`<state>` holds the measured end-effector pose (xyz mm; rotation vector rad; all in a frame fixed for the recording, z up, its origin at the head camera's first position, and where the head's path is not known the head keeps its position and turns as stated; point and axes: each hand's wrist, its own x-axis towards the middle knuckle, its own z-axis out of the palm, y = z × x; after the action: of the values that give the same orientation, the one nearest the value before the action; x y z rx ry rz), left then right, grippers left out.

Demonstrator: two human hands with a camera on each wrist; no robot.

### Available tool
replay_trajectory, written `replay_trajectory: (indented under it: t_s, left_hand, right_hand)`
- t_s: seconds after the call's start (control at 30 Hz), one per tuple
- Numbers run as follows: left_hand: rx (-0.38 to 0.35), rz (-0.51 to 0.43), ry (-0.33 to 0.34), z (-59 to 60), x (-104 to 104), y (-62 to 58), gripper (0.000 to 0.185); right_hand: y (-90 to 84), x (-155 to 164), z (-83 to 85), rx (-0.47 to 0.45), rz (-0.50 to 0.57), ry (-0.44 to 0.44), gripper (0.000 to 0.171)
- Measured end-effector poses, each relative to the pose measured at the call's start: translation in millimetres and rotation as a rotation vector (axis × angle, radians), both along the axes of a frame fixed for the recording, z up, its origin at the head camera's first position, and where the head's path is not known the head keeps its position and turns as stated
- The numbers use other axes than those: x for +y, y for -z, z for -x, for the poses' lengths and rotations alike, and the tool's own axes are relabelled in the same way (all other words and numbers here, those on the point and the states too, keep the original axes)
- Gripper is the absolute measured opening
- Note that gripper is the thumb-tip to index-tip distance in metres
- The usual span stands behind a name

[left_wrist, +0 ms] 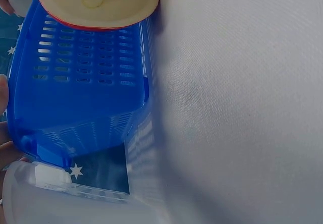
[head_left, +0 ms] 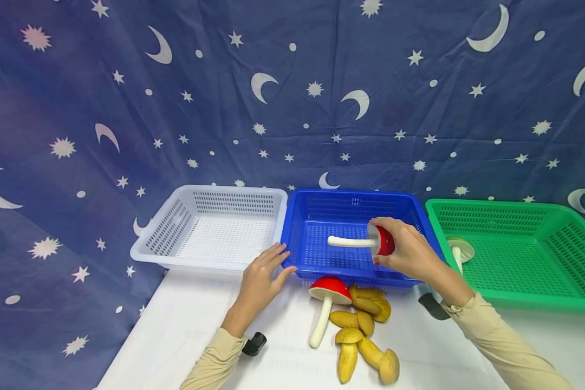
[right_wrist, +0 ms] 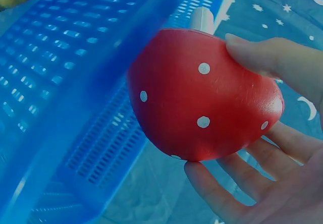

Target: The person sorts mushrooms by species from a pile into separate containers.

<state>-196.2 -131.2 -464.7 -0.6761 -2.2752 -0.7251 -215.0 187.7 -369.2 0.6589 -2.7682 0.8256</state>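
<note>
Over the blue basket [head_left: 302, 238], my right hand [head_left: 407, 249] grips a toy mushroom by its red, white-dotted cap [right_wrist: 202, 98]. Its white stem [head_left: 351, 242] points left across the basket. In the right wrist view the thumb presses one side of the cap and the fingertips the other. My left hand [head_left: 263, 279] has its fingers loosely extended at the blue basket's front left corner, beside the white basket [head_left: 148, 254]. Another red-capped toy mushroom [head_left: 329, 292] lies on the table in front of the blue basket, its stem toward me.
Several brown toy mushrooms [head_left: 347, 357] lie on the white tablecloth [head_left: 283, 352] to the right of the red-capped one. At the right, a green basket [head_left: 517, 300] holds a pale-capped mushroom [head_left: 460, 249]. A dark blue star-and-moon curtain [head_left: 292, 97] hangs behind the baskets.
</note>
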Motion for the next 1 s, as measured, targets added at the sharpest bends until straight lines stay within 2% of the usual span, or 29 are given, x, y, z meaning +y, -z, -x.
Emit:
replay_trajectory:
  t_s: [0.13, 0.5, 1.0]
  left_hand:
    - [0.008, -0.001, 0.006, 0.2, 1, -0.6, 0.039]
    - [-0.030, 0.001, -0.004, -1.1, 0, -1.6, 0.040]
    - [-0.007, -0.004, -0.001, -1.0, 1, 0.0, 0.038]
  right_hand:
    - [7.0, -1, 4.9, -0.020, -0.016, 0.009, 0.072]
    - [20.7, -3, 11.4, -0.051, -0.047, -0.006, 0.071]
    - [38.1, -3, 21.9, -0.136, -0.091, -0.010, 0.066]
